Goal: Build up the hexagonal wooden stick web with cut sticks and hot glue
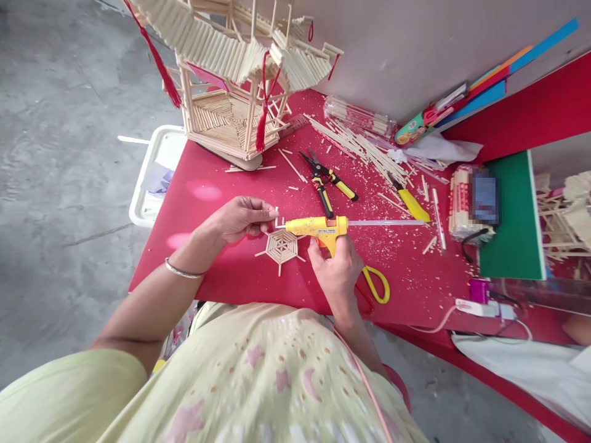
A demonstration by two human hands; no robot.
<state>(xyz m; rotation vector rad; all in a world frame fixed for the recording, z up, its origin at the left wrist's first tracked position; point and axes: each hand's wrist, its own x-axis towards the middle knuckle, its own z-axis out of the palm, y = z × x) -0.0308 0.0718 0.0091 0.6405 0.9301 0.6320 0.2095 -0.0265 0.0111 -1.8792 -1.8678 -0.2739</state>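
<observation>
My right hand [336, 263] is wrapped round the handle of a yellow hot glue gun [318, 227], which has a long clear glue stick [385, 223] sticking out of its back. Between the thumb and fingers of my left hand [244, 218] is a short wooden stick [276, 216], pinched upright close to the gun's nozzle. Just below the nozzle, a web-shaped hexagon of wooden sticks [281, 248] lies flat on the red tabletop [221, 264], with stick ends jutting from its corners.
A wooden-stick pavilion [231, 117] with red tassels stands at the back left. Black-and-yellow pliers [327, 178], a yellow-handled knife [410, 200], loose sticks [360, 144] and yellow-handled scissors [379, 286] lie around. A white tray [138, 200] sits left; a power strip [480, 309] is at right.
</observation>
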